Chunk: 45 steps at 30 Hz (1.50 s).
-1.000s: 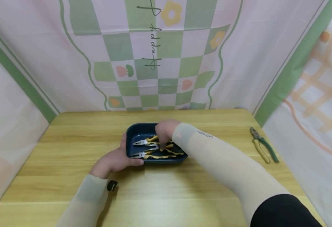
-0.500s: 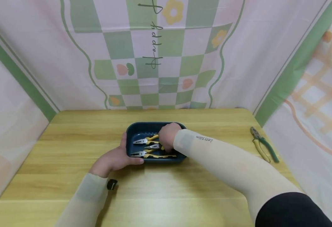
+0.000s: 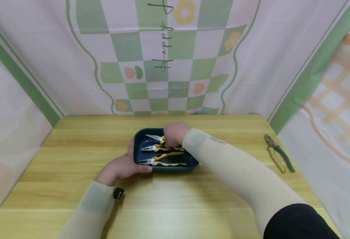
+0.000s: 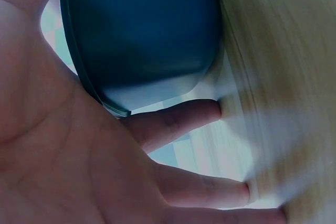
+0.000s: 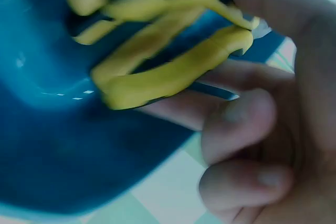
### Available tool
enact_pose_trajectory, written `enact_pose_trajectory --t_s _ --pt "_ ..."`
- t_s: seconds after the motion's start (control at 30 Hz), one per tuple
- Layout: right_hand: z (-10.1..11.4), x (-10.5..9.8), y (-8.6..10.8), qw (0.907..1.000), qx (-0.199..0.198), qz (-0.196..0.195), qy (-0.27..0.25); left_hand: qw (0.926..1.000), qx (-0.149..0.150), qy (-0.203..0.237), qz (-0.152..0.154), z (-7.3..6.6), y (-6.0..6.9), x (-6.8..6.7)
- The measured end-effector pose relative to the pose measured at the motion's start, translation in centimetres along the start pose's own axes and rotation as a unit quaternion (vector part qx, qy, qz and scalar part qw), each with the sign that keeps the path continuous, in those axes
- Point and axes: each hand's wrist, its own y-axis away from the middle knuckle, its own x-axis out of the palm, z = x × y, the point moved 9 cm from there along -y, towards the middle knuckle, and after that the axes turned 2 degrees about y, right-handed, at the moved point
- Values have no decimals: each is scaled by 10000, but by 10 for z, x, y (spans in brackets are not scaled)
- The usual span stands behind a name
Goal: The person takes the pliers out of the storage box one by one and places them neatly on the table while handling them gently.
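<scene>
My right hand pinches the far pliers in the tray, my sleeve hiding its two o'clock corner; my left hand, fingers spread, braces eight. Nearer six lie middle pliers, then near pliers; green pliers at three on the table; curtain at twelve.

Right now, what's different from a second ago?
The right hand moved the pointed pliers from between the other two pliers to the far side of the tray and holds them. The left hand and the green-and-yellow pliers stayed put.
</scene>
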Motion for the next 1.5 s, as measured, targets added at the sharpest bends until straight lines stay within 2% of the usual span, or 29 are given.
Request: enact_pose_trajectory --t_s 0.1,0.23,0.3,0.43,0.57,0.73,0.9,1.07,1.27,1.5 --pt "-1 4 -2 10000 76 23 43 10000 -5 3 -5 -1 -1 0" --pt "-3 17 1 9983 272 431 272 10000 -6 21 -14 -2 -2 -1" --pt "-3 19 2 9977 261 492 387 10000 2 22 -18 -2 -2 -1" --pt "-1 19 0 9984 70 306 475 10000 18 3 -18 -2 -1 -1" --pt "-1 15 0 9997 -62 136 207 10000 19 6 -26 -1 -1 -1" --pt "-2 14 3 9997 -137 192 37 10000 2 18 -21 -1 -1 -1" --pt "-6 14 7 9986 -253 240 -408 10000 12 20 -27 -1 -1 -1" --pt "-12 6 17 9939 -566 45 -946 9999 73 34 -67 -3 -1 -1" --pt "-19 3 33 9808 -955 -231 -1683 9999 -51 -60 -73 -2 2 -2" --pt "-45 8 51 9610 -822 -412 -2608 9999 -27 -107 -47 -3 3 -2"
